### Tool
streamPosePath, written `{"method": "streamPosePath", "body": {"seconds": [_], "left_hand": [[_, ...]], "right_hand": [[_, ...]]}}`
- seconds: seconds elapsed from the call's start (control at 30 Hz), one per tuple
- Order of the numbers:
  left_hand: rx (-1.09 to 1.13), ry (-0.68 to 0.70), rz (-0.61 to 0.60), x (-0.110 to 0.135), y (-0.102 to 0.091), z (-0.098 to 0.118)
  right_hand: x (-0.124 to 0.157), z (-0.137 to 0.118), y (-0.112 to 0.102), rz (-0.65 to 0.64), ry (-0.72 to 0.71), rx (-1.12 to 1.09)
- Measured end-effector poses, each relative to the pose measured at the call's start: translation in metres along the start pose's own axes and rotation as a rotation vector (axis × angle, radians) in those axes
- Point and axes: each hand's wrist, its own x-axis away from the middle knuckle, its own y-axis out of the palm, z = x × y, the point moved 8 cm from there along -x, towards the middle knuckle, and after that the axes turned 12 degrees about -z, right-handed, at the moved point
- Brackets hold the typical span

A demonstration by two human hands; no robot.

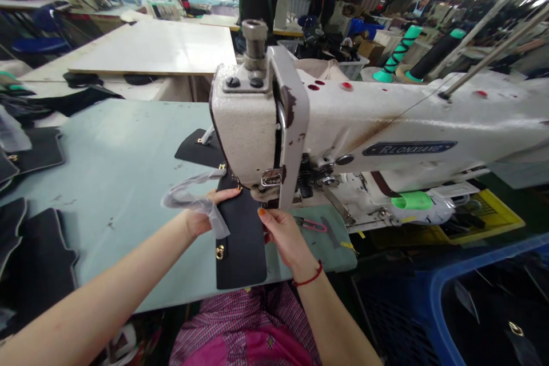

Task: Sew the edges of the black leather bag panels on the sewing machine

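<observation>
A black leather-like panel lies lengthwise under the head of the white sewing machine. On its left side sit gold metal fittings, partly wrapped in a strip of clear plastic film. My left hand grips the panel's left edge, thumb on top near the needle area and other fingers mostly hidden. At the right edge, my right hand pinches the panel with the thumb above and fingers beneath. Beyond the left hand, another black piece with a gold fitting rests on the table. The needle itself is hidden.
Dark pieces are stacked along the left of the pale green table. Pink-handled snips lie right of my right hand. A blue basket holds black pieces at lower right. Thread cones stand behind; people work further back.
</observation>
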Motion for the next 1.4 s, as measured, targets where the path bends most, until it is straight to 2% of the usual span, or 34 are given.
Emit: {"method": "streamPosePath", "body": {"seconds": [0.1,0.2,0.33,0.57,0.7,0.87,1.4], "left_hand": [[0.090,-0.045,0.030,0.003,-0.003,-0.024],[0.172,-0.067,0.034,0.004,-0.003,-0.035],[0.101,-0.013,-0.005,0.004,-0.001,-0.027],[-0.032,-0.060,-0.041,0.007,0.001,-0.016],[-0.065,-0.056,-0.025,0.007,0.000,-0.009],[-0.054,-0.057,-0.032,0.007,0.001,-0.010],[-0.052,-0.008,-0.038,-0.001,0.005,0.003]], "right_hand": [[0.003,-0.004,-0.005,-0.028,0.015,-0.026],[0.004,-0.014,-0.007,-0.006,-0.036,0.093],[0.005,-0.025,-0.007,0.058,-0.102,0.289],[0.010,-0.030,-0.006,0.124,-0.103,0.447],[0.014,-0.029,-0.002,0.110,-0.123,0.478],[0.015,-0.025,-0.002,0.098,-0.125,0.484],[0.002,-0.036,-0.002,0.112,-0.194,0.504]]}}
